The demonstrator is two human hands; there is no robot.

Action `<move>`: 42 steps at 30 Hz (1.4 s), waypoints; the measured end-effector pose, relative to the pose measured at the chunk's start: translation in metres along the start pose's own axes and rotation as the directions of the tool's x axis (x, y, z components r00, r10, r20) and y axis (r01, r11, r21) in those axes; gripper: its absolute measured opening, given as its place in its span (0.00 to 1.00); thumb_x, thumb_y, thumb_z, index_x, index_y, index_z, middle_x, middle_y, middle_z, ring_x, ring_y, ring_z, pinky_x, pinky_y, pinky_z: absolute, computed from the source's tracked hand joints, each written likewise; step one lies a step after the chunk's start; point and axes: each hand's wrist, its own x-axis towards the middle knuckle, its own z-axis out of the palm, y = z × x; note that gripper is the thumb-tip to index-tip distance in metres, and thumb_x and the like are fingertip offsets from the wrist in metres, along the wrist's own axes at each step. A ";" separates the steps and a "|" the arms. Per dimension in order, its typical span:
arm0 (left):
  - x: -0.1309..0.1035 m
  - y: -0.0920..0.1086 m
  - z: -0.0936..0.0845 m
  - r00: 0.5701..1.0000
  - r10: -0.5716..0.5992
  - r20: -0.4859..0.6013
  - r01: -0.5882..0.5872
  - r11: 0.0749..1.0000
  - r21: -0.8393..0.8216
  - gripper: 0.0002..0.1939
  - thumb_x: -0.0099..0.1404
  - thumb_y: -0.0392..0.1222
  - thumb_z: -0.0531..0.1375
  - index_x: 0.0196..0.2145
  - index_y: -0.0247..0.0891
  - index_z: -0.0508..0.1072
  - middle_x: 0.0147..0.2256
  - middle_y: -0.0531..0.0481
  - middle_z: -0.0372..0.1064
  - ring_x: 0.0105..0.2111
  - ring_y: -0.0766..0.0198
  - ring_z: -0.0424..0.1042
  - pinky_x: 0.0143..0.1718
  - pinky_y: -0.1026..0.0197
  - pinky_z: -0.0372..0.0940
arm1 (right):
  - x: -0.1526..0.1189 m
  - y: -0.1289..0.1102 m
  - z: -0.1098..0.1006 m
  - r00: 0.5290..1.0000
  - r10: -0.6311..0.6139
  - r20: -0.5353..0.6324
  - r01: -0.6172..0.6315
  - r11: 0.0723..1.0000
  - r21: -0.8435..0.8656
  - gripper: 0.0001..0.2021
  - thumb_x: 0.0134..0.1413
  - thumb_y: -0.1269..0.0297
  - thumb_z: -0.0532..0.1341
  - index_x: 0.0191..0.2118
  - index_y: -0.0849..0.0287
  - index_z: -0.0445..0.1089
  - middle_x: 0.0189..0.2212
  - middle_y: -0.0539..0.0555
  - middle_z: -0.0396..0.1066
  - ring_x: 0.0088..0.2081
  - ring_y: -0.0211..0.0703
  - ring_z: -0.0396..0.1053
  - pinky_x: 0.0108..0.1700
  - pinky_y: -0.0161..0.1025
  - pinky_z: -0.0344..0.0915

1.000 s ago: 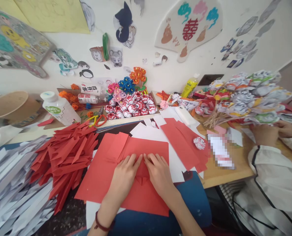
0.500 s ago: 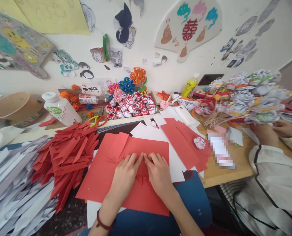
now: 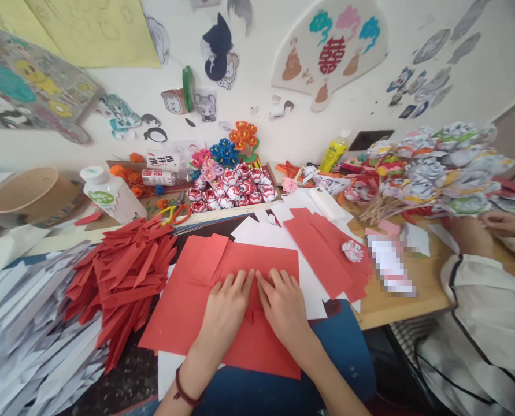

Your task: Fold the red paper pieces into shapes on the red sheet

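Note:
A small folded piece of red paper (image 3: 254, 317) lies on a large red sheet (image 3: 174, 323), mostly hidden beneath my hands. My left hand (image 3: 228, 303) and my right hand (image 3: 283, 297) meet over it, palms down. Their fingers are closed, index fingertips nearly touching at the far end, pressing the small piece from both sides. Left of my left hand, a few red paper rectangles (image 3: 211, 254) rest on the same sheet. Under the large sheet, white paper (image 3: 263, 231) sticks out at the back and right.
Piles of folded red strips (image 3: 125, 283) and white strips (image 3: 32, 329) lie on the left. Behind stand a white bottle (image 3: 112, 196), scissors (image 3: 174, 212) and red-and-white paper flowers (image 3: 235, 188). A co-worker's sleeve (image 3: 486, 312) is at the right, near a paper bouquet (image 3: 439, 167).
My right hand's fingers have drawn slightly closer over the folded paper, covering a little more of it. The view has shifted slightly; the rest looks the same.

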 end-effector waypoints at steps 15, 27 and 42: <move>0.002 0.001 -0.009 1.000 -0.030 0.008 0.029 0.999 0.041 0.24 0.64 0.29 0.54 0.58 0.39 0.66 0.46 0.43 0.68 0.41 0.57 0.69 0.35 0.57 0.65 | -0.009 0.000 -0.004 0.998 -0.014 -0.058 0.013 1.000 -0.012 0.10 0.55 0.74 0.56 0.36 0.63 0.75 0.29 0.56 0.68 0.34 0.48 0.62 0.35 0.45 0.59; -0.014 0.006 -0.005 0.995 -0.039 -0.089 0.046 0.996 0.078 0.23 0.63 0.27 0.54 0.55 0.38 0.69 0.49 0.45 0.69 0.42 0.58 0.69 0.35 0.58 0.64 | -0.005 -0.001 -0.006 1.000 -0.031 -0.001 0.031 0.999 -0.030 0.07 0.52 0.75 0.58 0.34 0.63 0.74 0.28 0.55 0.69 0.34 0.48 0.64 0.36 0.44 0.60; 0.004 0.013 -0.020 0.887 -0.462 -0.006 0.431 0.833 -0.346 0.12 0.71 0.44 0.50 0.35 0.39 0.70 0.35 0.47 0.70 0.35 0.57 0.70 0.37 0.56 0.60 | -0.015 -0.005 0.003 0.993 -0.018 -0.118 0.025 0.998 0.060 0.10 0.57 0.77 0.55 0.37 0.66 0.74 0.28 0.57 0.69 0.32 0.48 0.65 0.34 0.43 0.63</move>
